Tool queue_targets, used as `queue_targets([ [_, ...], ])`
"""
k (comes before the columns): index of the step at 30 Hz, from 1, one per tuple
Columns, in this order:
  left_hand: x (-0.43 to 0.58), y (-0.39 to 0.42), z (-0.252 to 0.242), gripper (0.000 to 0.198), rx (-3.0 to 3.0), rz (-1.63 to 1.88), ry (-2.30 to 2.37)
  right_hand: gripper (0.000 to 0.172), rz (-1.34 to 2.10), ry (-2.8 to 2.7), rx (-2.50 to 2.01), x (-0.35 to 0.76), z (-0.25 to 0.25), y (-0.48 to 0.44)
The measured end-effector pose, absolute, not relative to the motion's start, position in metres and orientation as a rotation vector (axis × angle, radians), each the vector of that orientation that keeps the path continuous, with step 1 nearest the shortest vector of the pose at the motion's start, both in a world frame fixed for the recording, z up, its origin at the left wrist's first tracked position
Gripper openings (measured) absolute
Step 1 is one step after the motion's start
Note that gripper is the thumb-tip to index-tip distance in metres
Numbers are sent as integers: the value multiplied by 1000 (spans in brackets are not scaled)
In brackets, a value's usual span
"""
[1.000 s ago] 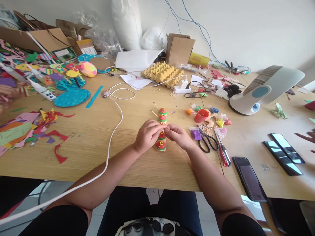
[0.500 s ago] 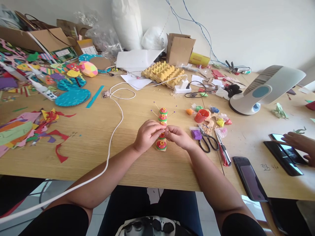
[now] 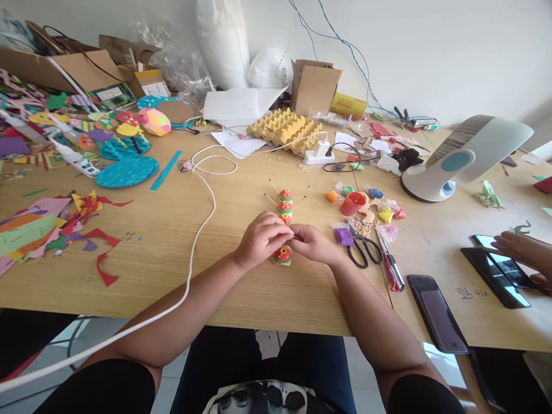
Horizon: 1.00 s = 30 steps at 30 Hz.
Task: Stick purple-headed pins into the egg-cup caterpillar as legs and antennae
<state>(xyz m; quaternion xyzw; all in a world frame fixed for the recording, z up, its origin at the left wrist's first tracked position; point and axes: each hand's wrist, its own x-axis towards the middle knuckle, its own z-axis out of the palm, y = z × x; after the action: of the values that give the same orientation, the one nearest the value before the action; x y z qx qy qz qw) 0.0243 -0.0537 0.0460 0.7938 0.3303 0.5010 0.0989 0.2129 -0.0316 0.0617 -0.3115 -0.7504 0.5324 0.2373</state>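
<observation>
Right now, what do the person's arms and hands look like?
The left hand and right hand are bare: no gloves or watches to be seen. The left forearm and right forearm are bare too, below short black sleeves. A white cable crosses the left forearm.

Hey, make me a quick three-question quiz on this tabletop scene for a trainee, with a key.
1. What stands right of the power strip? a) blue disc b) fan c) white bottle
2. True or false: the left hand and right hand are close together at the row of red-topped pieces.
3. Fill in: the scissors have ____ handles.
Key: 1. b; 2. true; 3. black.
</observation>
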Motion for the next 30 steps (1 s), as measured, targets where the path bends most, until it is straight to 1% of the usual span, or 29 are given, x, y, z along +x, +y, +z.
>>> queue_targets([
  [3,24,-55,47,4,2297,1542,993,18,1553,-2006,-859,214,63,-30],
  [5,22,-55,47,4,2211,1621,1075,21,1687,-1895,-891,216,62,-28],
  [9,18,-54,46,8,1987,1799,1259,23,1938,-1355,-937,223,59,-19],
  [11,17,-52,44,10,1931,1841,1289,21,1991,-1098,-905,227,58,-13],
  [14,18,-52,42,13,1904,1838,1302,22,2008,-933,-854,231,59,-9],
  [18,20,-53,43,15,1944,1780,1285,14,1892,-1055,-878,231,62,-10],
  [22,22,-54,45,8,2188,1640,1188,30,1615,-1609,-941,224,67,-20],
  [24,22,-55,46,5,2281,1593,1134,34,1542,-1809,-916,221,68,-25],
  [26,22,-55,45,5,2285,1589,1114,38,1546,-1839,-885,219,67,-27],
  [30,23,-55,43,16,2098,1599,1143,37,1640,-1594,-887,220,60,-23],
])
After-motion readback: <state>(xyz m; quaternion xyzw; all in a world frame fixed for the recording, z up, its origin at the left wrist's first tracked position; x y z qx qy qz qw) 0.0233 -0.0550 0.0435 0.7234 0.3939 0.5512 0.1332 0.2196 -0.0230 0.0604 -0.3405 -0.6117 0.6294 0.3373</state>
